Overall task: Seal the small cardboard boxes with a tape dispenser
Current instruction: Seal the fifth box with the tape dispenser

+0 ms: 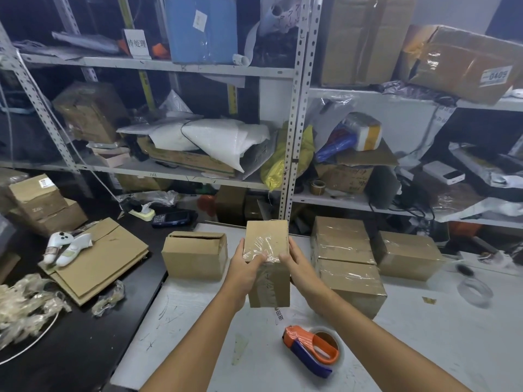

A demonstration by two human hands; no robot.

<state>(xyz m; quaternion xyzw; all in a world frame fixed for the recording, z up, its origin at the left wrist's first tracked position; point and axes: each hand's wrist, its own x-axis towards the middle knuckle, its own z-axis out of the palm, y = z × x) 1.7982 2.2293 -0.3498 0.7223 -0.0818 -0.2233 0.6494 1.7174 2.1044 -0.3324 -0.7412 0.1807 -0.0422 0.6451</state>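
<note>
Both hands on one small cardboard box [267,250], mid-table, straight ahead of me; left hand [246,267] wraps its left side with the thumb lying across the near top edge; right hand [297,264] grips the right side, thumb also on that edge; so both are clamped on the same box; glossy clear tape runs over its top face and down the front; can't tell if its bottom sits on the table [198,321] or hangs just above it; tape dispenser [311,350], orange and blue with a roll in it, lies on its side on the table near me, below my right forearm, nobody touching it; unsealed box [195,256] stands just left of the held one, top flaps not taped, a dark gap showing along the top; to the right, taped boxes: two stacked [343,241] close by my right hand, one more [407,256] beside them further right; a clear tape roll [475,290] lies near the table's right edge; on the black surface at left: flattened cardboard [96,258] with white controllers [65,246] resting on it, crumpled tape scraps [22,304] near the left edge, a handheld scanner [169,217] further back; metal shelves [294,123] behind, packed with cartons and bags.
</note>
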